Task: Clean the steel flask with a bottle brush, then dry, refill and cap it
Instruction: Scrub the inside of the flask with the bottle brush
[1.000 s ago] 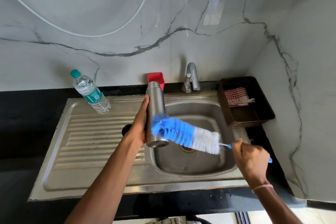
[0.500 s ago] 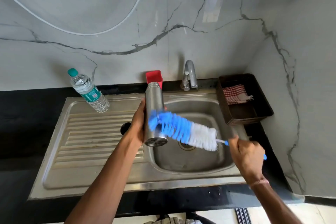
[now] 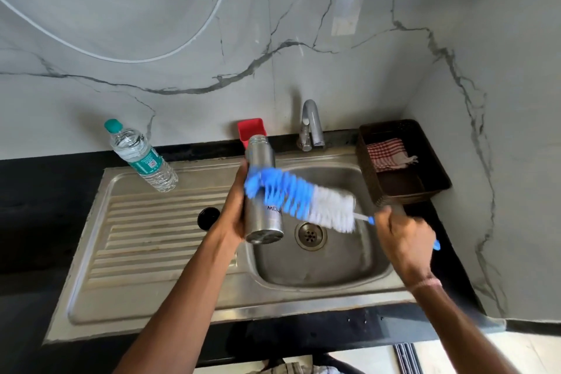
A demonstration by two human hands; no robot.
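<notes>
Over the sink (image 3: 303, 301), brush (image 3: 303, 197) against flask (image 3: 264, 223).

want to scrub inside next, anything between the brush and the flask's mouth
Nothing visible does. The flask is uncapped at its mouth; the black cap lies on the draining board. The brush, held by the right hand, rests across the flask's side.

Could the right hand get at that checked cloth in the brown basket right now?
Probably not at once: the right hand grips the bottle brush. The checked cloth lies uncovered in the open basket just beyond it.
</notes>
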